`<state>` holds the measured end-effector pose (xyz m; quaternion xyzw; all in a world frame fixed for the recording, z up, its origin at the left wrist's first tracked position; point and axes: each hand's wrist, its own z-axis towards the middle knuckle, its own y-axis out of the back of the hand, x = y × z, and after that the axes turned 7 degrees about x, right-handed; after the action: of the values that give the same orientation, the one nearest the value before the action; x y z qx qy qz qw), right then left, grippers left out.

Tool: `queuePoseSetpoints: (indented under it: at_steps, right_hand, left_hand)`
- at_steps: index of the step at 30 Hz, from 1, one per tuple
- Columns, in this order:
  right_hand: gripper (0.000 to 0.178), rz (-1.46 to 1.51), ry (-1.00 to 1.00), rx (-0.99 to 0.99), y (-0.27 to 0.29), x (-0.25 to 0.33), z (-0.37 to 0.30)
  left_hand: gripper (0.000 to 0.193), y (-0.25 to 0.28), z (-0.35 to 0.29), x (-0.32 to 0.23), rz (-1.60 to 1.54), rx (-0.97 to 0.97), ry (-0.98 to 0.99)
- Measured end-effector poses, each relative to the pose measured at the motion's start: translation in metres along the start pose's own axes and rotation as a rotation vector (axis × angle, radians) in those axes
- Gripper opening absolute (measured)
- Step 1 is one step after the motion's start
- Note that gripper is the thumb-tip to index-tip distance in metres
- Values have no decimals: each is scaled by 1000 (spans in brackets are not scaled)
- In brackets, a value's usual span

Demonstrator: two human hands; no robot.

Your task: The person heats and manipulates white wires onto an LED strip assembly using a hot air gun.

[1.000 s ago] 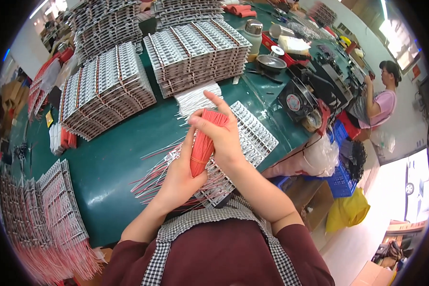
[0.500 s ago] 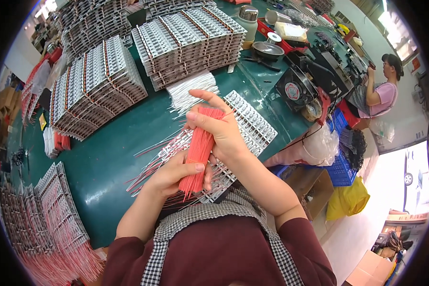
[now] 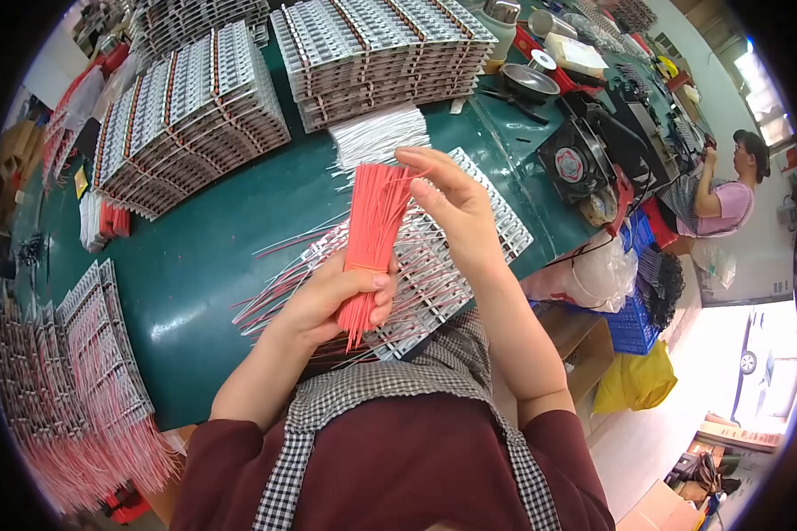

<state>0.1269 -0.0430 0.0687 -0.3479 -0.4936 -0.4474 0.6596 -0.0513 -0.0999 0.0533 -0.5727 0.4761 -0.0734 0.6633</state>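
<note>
My left hand [image 3: 341, 296] is wrapped round the lower part of a thick bundle of red wires [image 3: 374, 212], close to a band tied around it. The bundle stands nearly upright in front of me. At its top right, my right hand [image 3: 460, 208] has thumb and fingertips curled about a few strands that splay out from the rest. Beneath both hands lies a grey-white panel of small repeated parts [image 3: 496, 208], with red and white wires [image 3: 279, 296] trailing off its left side onto the green table [image 3: 212, 265].
Beyond the hands lies a pile of white wires [image 3: 376, 133]. Tall stacks of panels [image 3: 381, 75] stand behind it and at left [image 3: 195, 115]. Wired panels [image 3: 106, 354] lean at the near left. A small fan [image 3: 571, 164] stands right; a co-worker [image 3: 726, 199] sits farther off.
My right hand has moved from around the bundle's upper part to its top right edge, spreading some strands. The left hand still grips the lower part. The view has shifted slightly.
</note>
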Motion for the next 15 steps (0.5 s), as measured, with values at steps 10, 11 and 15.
queuePoseSetpoints:
  at_steps: [10,11,15]
  right_hand:
    - [12,-33,-24,11,9,13,7]
    - [12,-23,-59,22,10,12,7]
    - [10,29,-128,-32,7,11,11]
  left_hand:
    - [24,7,1,1,38,30,23]
    - [26,8,1,0,40,29,13]
    - [29,12,0,-1,53,35,12]
